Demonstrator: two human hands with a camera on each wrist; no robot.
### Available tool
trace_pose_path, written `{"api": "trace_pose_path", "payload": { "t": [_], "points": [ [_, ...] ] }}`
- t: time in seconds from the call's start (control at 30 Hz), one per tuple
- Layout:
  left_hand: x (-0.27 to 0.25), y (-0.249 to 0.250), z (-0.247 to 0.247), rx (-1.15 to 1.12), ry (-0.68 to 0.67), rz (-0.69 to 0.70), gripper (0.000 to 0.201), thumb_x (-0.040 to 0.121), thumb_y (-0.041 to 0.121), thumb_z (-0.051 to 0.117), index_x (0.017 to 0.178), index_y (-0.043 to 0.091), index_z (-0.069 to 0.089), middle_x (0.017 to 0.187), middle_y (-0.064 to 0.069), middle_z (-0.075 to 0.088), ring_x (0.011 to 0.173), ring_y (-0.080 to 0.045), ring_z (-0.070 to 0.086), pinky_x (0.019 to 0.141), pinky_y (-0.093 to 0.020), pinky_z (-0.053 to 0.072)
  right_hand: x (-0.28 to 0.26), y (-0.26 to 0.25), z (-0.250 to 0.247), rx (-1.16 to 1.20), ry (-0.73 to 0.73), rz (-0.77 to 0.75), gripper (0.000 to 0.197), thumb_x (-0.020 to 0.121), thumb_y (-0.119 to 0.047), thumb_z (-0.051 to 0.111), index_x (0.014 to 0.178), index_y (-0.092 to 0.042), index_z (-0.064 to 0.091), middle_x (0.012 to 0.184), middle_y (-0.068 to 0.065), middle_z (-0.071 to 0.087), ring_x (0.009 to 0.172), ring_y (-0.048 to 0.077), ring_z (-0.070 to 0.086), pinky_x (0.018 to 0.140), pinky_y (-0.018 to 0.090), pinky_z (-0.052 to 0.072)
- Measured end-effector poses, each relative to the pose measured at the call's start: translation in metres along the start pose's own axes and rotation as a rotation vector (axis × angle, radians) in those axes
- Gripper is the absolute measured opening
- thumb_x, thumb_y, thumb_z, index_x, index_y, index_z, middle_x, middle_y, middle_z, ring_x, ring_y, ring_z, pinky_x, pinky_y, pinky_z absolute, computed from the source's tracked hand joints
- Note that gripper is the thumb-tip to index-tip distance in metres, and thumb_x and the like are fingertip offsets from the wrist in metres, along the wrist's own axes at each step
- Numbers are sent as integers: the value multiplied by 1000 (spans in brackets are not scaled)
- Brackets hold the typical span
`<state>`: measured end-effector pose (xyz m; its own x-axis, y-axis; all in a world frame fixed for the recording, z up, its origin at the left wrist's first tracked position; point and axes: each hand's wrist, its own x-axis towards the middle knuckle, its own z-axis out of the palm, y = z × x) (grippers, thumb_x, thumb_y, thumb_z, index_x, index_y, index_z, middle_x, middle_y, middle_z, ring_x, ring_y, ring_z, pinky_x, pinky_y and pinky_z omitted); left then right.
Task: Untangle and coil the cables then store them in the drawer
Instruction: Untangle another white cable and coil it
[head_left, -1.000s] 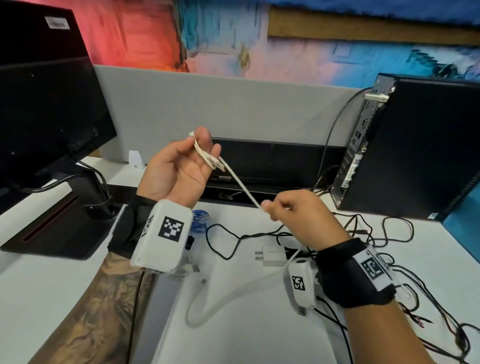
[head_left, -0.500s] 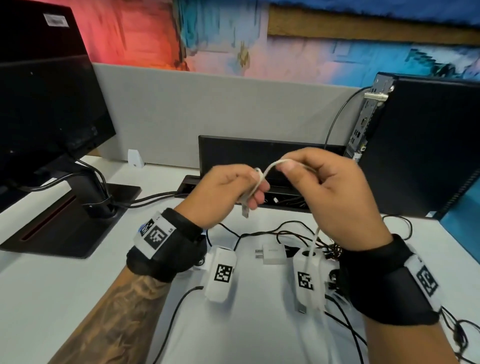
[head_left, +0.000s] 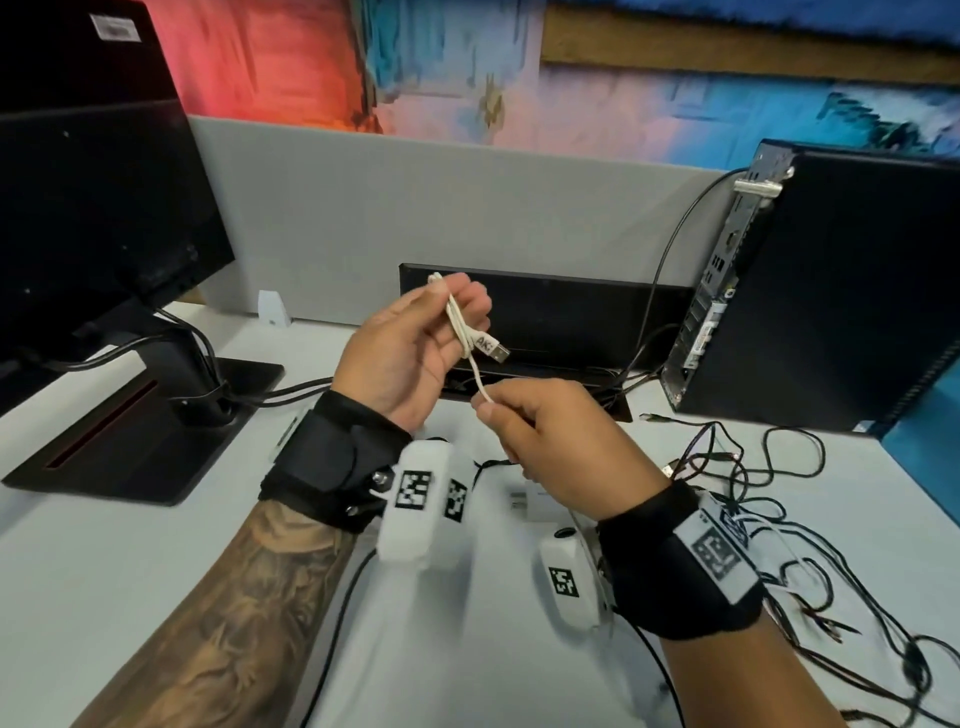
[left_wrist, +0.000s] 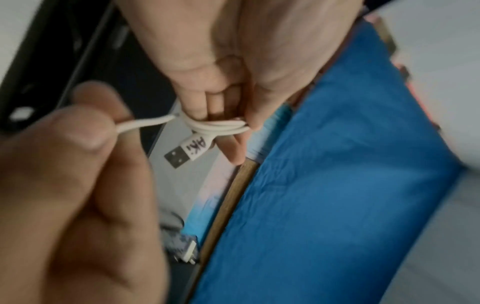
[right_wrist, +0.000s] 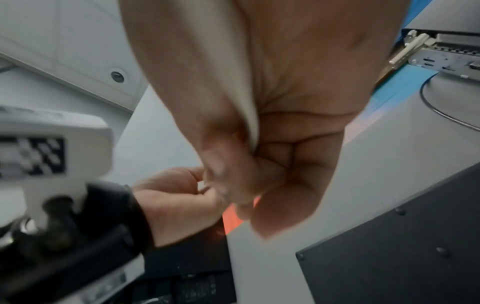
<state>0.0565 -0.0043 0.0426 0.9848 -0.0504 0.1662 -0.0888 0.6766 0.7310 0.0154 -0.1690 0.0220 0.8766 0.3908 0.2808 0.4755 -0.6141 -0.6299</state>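
A white USB cable (head_left: 460, 325) is wound in a few loops round the fingers of my left hand (head_left: 415, 348), held palm-up above the desk. Its plug (head_left: 493, 352), marked with handwriting, sticks out to the right. In the left wrist view the loops (left_wrist: 221, 126) lie across my fingertips and the plug (left_wrist: 185, 153) hangs below them. My right hand (head_left: 545, 441) pinches the free run of the cable (head_left: 480, 387) just below the left hand. In the right wrist view the cable (right_wrist: 249, 115) runs through that fist. No drawer is in view.
A tangle of thin black cables (head_left: 779, 478) sprawls over the white desk (head_left: 104, 571) at the right. A white charger (head_left: 524, 501) lies under my hands. A monitor on its stand (head_left: 130, 405) is at the left, a black computer case (head_left: 831, 291) at the right.
My left hand has turned palm-up and risen to the left with another loop on it. My right hand has dropped below it, drawing the cable down.
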Motion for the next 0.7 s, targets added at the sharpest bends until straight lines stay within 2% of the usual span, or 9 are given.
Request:
{"api": "trace_pose_path", "payload": {
  "t": [0.1, 0.2, 0.27, 0.33, 0.4, 0.47, 0.57, 0.63, 0.7],
  "points": [
    [-2, -5, -2, 318, 80, 181, 19, 101, 9, 52, 109, 2, 67, 98, -13, 75, 92, -23, 74, 84, -31, 58, -4, -10, -7, 4, -25, 9, 35, 104, -35, 54, 76, -15, 60, 60, 0, 54, 50, 10, 49, 62, 47, 55],
    [-4, -12, -8, 730, 70, 340, 17, 100, 10, 56, 106, 9, 72, 97, -8, 76, 88, -19, 74, 87, -36, 59, -7, -17, -20, 34, 15, 5, 22, 102, -34, 56, 88, -24, 71, 62, -17, 57, 54, 2, 53, 56, 32, 51],
    [-5, -16, -11, 965, -22, 339, 17, 99, 13, 58, 101, 13, 75, 90, -4, 76, 83, -14, 73, 84, -38, 59, -10, -18, -30, 59, 76, 3, 18, 101, -31, 58, 89, -26, 71, 66, -26, 59, 60, -3, 56, 57, 16, 42],
    [-8, -18, -10, 1080, -176, 227, 21, 100, 15, 56, 94, 11, 75, 83, -4, 74, 73, -14, 69, 76, -44, 60, -11, -14, -39, 67, 163, -15, 18, 99, -24, 62, 84, -27, 71, 66, -27, 59, 64, -5, 56, 59, 8, 38],
    [-12, -20, -5, 1046, -311, 69, 31, 104, 17, 48, 93, 1, 72, 76, -9, 68, 65, -16, 61, 66, -45, 55, -11, -6, -45, 12, 257, -51, 17, 98, -20, 64, 84, -26, 73, 70, -21, 62, 70, -3, 58, 63, 7, 38],
    [-15, -19, 2, 930, -404, -61, 37, 103, 19, 41, 89, -1, 68, 71, -10, 60, 62, -18, 53, 67, -37, 52, -9, 5, -47, -33, 353, -69, 14, 98, -22, 64, 90, -26, 75, 80, -14, 64, 77, 0, 59, 69, 8, 40],
    [-15, -10, 7, 518, -496, -244, 29, 93, 19, 39, 84, 5, 62, 68, -4, 47, 60, -16, 39, 71, -31, 50, -2, 20, -41, 43, 452, -51, 16, 101, -29, 61, 102, -24, 76, 96, -10, 70, 92, 7, 65, 83, 27, 53],
    [-14, -4, 7, 206, -502, -315, 27, 95, 18, 38, 87, 6, 60, 71, -2, 42, 61, -13, 36, 73, -30, 50, 2, 24, -31, 87, 441, -50, 22, 104, -32, 56, 111, -24, 76, 103, -10, 73, 99, 8, 67, 88, 37, 55],
    [-10, 3, 7, -58, -440, -313, 26, 99, 18, 37, 92, 6, 59, 75, 0, 44, 63, -10, 40, 77, -31, 52, 3, 23, -18, 106, 350, -40, 25, 105, -33, 52, 114, -27, 75, 98, -10, 75, 93, 9, 68, 86, 40, 56]
  ]
}}
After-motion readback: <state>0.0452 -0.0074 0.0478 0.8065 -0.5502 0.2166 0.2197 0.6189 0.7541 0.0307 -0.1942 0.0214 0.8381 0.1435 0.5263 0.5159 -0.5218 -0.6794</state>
